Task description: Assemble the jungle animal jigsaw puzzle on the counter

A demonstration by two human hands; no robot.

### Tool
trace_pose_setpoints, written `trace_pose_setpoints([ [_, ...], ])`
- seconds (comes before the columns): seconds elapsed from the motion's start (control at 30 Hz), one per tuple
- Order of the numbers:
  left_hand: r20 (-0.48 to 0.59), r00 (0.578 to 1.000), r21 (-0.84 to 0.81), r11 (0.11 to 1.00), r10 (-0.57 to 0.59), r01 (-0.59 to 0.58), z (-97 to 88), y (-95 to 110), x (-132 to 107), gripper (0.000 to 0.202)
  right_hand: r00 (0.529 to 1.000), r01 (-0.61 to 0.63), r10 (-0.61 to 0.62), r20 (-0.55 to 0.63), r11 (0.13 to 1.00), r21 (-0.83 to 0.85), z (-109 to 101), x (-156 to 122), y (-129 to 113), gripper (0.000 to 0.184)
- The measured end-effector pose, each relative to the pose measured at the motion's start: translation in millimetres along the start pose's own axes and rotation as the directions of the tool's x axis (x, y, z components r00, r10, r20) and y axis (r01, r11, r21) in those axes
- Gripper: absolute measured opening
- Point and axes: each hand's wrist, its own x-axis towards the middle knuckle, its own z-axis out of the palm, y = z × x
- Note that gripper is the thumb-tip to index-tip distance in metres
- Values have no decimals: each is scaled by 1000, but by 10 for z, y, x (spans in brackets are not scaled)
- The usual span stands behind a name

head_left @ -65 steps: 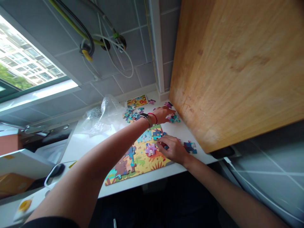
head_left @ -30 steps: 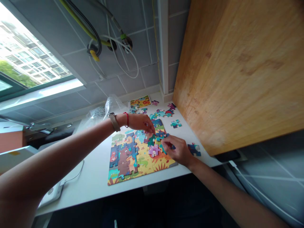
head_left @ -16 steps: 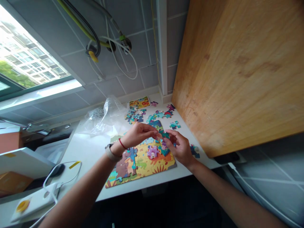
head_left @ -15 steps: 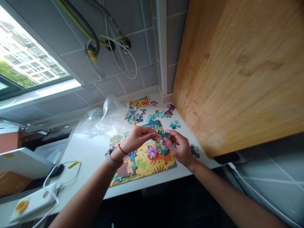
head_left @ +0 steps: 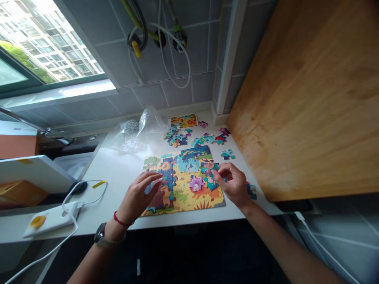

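Note:
A jigsaw puzzle [head_left: 179, 197] with a yellow-ground animal picture lies on the white counter. Over its right side my right hand [head_left: 232, 183] pinches a teal-and-pink puzzle piece [head_left: 209, 167] between thumb and fingertips. My left hand [head_left: 140, 197] hovers above the puzzle's left edge, thumb and fingers apart, holding nothing. A purple puzzle piece [head_left: 196, 183] lies on top of the yellow part, with a teal piece [head_left: 211, 183] beside it. Part of the puzzle's lower left is hidden by my left hand.
Loose puzzle pieces [head_left: 177, 138] sit behind the puzzle, near a small picture card [head_left: 184, 120]. Crumpled clear plastic [head_left: 145, 130] lies back left. A wooden panel [head_left: 302, 98] bounds the right side. A white power strip [head_left: 53, 219] with its cable is at left.
My left hand has moved away from the right hand, left and toward me, and its fingers have opened. My right hand keeps the puzzle piece. The view has shifted.

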Motion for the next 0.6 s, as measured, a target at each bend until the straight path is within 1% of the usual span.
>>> trace_pose_setpoints([
  [0.07, 27, 1000, 65, 998, -14, 12, -47, -104, -93, 24, 1000, 18, -17, 16, 1000, -19, 9, -12, 12, 18],
  [0.13, 110, 994, 84, 996, -16, 7, -54, -143, -229, 34, 999, 27, -26, 24, 998, -48, 12, -34, 43, 15],
  [0.2, 188, 982, 96, 995, -2, -16, -26, -144, -394, 46, 998, 43, -38, 46, 994, -98, 2, -54, 77, 23],
  [0.23, 208, 978, 107, 994, -2, -21, -3, -143, -477, 51, 996, 59, -50, 69, 990, -126, -8, -60, 90, 25],
  [0.3, 209, 978, 132, 991, -18, -10, 45, -152, -624, 54, 989, 103, -84, 118, 980, -167, -35, -62, 97, 21],
  [0.4, 190, 981, 134, 991, -32, 6, 94, -200, -756, 46, 983, 157, -134, 125, 969, -190, -74, -46, 59, 16],
  [0.47, 185, 983, 118, 993, -20, -2, 104, -233, -783, 41, 986, 152, -132, 104, 966, -210, -96, -34, 28, 19],
  [0.6, 158, 987, 81, 997, -22, 9, 108, -259, -767, 40, 989, 143, -131, 66, 958, -249, -136, -23, 38, 35],
])
